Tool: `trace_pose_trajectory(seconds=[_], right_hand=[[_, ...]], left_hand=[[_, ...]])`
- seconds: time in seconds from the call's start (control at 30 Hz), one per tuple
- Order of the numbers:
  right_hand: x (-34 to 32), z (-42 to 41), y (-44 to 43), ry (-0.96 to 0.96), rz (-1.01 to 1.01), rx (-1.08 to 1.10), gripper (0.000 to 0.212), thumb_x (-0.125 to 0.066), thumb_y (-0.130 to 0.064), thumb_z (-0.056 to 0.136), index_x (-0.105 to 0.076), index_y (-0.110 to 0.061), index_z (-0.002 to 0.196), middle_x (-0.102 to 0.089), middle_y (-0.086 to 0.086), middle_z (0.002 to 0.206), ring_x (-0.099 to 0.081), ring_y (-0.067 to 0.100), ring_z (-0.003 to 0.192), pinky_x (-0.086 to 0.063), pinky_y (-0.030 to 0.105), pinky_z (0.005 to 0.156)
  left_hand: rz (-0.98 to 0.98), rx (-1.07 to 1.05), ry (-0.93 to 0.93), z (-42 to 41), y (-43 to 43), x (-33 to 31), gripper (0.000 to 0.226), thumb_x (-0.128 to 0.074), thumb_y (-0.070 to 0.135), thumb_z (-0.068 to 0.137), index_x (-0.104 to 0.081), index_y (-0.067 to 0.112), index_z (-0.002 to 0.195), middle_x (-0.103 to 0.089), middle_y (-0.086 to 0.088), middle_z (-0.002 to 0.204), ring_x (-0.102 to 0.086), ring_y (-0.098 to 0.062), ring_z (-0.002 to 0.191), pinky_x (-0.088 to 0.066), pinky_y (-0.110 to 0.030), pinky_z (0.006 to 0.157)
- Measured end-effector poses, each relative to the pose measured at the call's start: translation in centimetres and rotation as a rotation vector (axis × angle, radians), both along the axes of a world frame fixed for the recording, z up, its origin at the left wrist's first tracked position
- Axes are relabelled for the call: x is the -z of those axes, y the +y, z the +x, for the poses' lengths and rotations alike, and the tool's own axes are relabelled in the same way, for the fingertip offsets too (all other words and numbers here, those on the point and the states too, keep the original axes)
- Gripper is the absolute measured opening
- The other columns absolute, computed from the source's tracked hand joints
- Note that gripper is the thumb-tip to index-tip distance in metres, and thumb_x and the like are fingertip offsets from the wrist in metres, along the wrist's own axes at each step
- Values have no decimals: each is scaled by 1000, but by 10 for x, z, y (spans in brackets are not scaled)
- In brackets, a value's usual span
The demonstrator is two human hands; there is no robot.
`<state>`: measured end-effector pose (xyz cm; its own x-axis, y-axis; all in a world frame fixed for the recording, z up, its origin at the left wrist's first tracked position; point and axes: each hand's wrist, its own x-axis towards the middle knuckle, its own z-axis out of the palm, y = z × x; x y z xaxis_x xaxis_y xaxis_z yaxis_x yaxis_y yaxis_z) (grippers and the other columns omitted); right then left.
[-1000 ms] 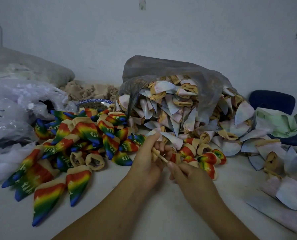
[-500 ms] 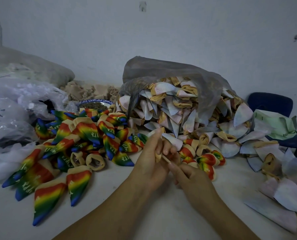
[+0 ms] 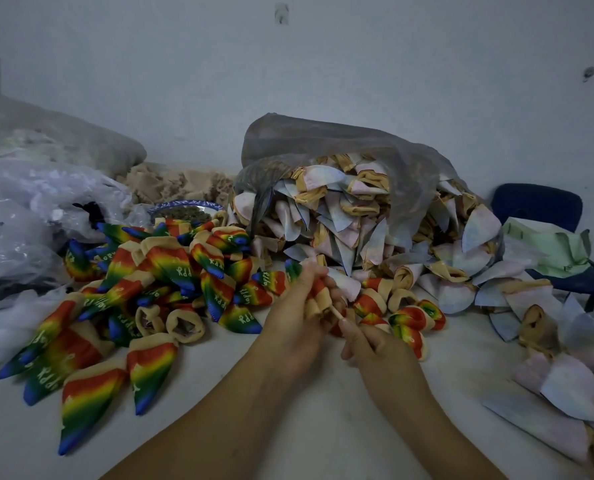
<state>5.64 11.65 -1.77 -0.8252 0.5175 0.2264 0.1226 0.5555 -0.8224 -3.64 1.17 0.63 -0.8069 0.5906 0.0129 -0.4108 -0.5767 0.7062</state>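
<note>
Sewing workshop: heaped fabric cones (image 3: 171, 271), bagged stock (image 3: 340, 209).

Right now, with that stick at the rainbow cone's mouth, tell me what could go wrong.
1. The right hand pinches a thin stick aimed into the rainbow cone; pushed hard, it might pierce the fabric at the tip.
2. The left hand grips the cone around the stick's likely path, so a slip could jab its fingers.
3. Pale cones spill from the bag just behind; the held cone could get mixed in among them.
</note>
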Motion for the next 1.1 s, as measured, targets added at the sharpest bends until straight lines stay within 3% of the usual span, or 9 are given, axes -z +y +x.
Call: trace_pose_trajectory(seconds=[0.1, 0.2, 0.27, 0.47, 0.63, 0.73, 0.83, 0.97, 1.1], right_hand=[[0, -1, 3, 0, -22, 28, 48, -41, -67, 81, -60, -32, 53, -64, -4, 65, -63, 9, 64, -43, 24, 55], [-1, -1, 5, 5, -36, 40, 49, -42, -64, 84, -60, -29, 55, -64, -2, 65, -60, 6, 64, -40, 18, 52], [-1, 0, 5, 1, -16, 38, 49, -42, -64, 85, -61, -29, 57, -65, -3, 68, -62, 6, 65, -45, 24, 59], [-6, 7, 7, -48, 159, 42, 62, -23, -78, 71, -62, -29, 68, -66, -12, 70, -61, 1, 70, -50, 27, 66], [-6, 7, 4, -91, 316, 1, 40, -37, -65, 86, -50, -36, 62, -54, -8, 58, -50, 5, 54, -34, 21, 47], [-3, 6, 1, -83, 338, -21, 38, -34, -62, 88, -51, -35, 67, -63, -9, 70, -56, 4, 63, -44, 27, 55], [-5, 8, -2, -68, 317, 17, 42, -30, -64, 87, -54, -33, 70, -63, -12, 72, -57, 1, 68, -47, 25, 59], [-8, 8, -7, -68, 259, 20, 35, -35, -58, 91, -52, -38, 67, -61, -20, 70, -56, -7, 70, -39, 17, 55], [-9, 5, -16, -42, 3, 11, 37, -44, -47, 95, -59, -30, 65, -62, -13, 69, -56, -6, 69, -36, 14, 55]], left_hand=[[68, 79, -60, -2, -4, -4, 75, -62, 67, 72, -67, 11, 121, -67, -9, 89, -63, -20, 88, -50, -37, 87], [38, 74, -43, -3, -5, -4, 61, -48, 56, 90, -61, 13, 131, -71, -11, 107, -63, -24, 107, -46, -40, 100], [-50, 1, 7, -4, -3, -2, 49, -44, 43, 99, -58, 10, 132, -70, -12, 114, -63, -25, 113, -47, -41, 102], [-181, -263, 130, -13, 0, 5, 31, -56, 36, 95, -67, 10, 108, -75, -8, 91, -72, -13, 80, -55, -21, 64], [-276, -410, 238, -17, 0, 7, 39, -58, 57, 77, -60, 19, 89, -69, 3, 78, -67, -9, 74, -54, -25, 68], [-458, -489, 384, -14, 0, 9, 38, -44, 68, 84, -58, 34, 87, -64, 13, 73, -62, 0, 67, -49, -18, 61], [-570, -553, 487, -10, -1, 8, 53, -31, 75, 77, -58, 29, 78, -58, 12, 63, -57, 1, 61, -40, -16, 58], [-622, -582, 555, -4, -2, 4, 55, -30, 70, 81, -52, 21, 66, -49, 6, 59, -49, -7, 57, -39, -24, 56], [-620, -651, 586, 5, 5, 3, 49, -35, 54, 98, -49, 19, 65, -48, 1, 61, -48, -8, 58, -41, -26, 55]])
